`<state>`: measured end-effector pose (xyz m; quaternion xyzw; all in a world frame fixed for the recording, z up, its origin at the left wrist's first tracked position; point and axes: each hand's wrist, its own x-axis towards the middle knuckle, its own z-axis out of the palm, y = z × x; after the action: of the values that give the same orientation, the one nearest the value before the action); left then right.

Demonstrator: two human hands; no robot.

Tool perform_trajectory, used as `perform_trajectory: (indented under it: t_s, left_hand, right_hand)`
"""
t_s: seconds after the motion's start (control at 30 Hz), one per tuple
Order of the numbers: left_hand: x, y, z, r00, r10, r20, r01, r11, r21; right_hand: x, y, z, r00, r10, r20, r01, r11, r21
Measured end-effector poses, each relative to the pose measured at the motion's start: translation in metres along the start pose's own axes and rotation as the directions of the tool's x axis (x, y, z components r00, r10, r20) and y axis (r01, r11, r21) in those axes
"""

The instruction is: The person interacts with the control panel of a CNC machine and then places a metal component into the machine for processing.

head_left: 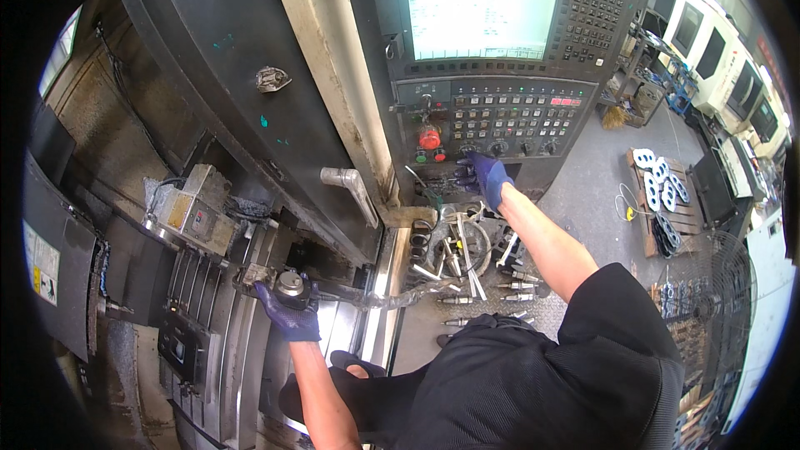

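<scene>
My left hand, in a dark blue glove, is closed around a handwheel pendant with a round silver dial on top. A thick cable in clear wrapping runs right from it. The pendant is held inside the machine's doorway, beside the metal fixture. My right hand, gloved alike, is raised to the lower edge of the control panel. Its fingers are apart, one reaching up by the leftmost rotary knob; whether it touches is unclear. Left of that hand are a red emergency-stop button and a lit screen above.
A dark sliding door with a metal handle stands between the machine's interior and the panel. Wrenches and several tool holders lie below my right arm. Farther right are a pallet with metal plates and a fan.
</scene>
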<state>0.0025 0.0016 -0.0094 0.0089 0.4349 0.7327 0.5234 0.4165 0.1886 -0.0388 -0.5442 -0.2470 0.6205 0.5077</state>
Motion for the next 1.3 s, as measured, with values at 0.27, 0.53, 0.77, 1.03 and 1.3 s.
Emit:
perform_trajectory:
  t_s: [0.27,0.53,0.77,1.03,1.3]
  left_hand:
    - [-0.0011,0.0001,0.0017,1.0,0.006,-0.013,-0.006,1.0,0.006]
    - [-0.0038,0.0007,0.0057,1.0,0.007,-0.019,-0.007,1.0,0.0]
    - [-0.0024,0.0015,0.0033,1.0,0.002,-0.02,-0.002,1.0,0.004]
    - [0.0016,0.0008,-0.0014,1.0,-0.003,0.005,0.003,1.0,-0.017]
    - [0.0048,-0.0002,-0.0039,1.0,0.009,-0.006,-0.009,1.0,-0.012]
  right_hand:
    - [0.0017,0.0012,0.0001,1.0,-0.002,0.006,0.002,1.0,0.014]
    - [0.0056,0.0017,-0.0027,0.999,0.034,0.013,-0.035,0.999,0.022]
    - [0.0016,0.0013,-0.0003,1.0,0.009,0.004,-0.009,1.0,0.018]
    - [0.0099,0.0058,-0.004,1.0,0.008,0.019,-0.008,0.999,0.034]
    - [0.0077,0.0035,-0.0016,1.0,0.017,0.014,-0.017,1.0,-0.005]
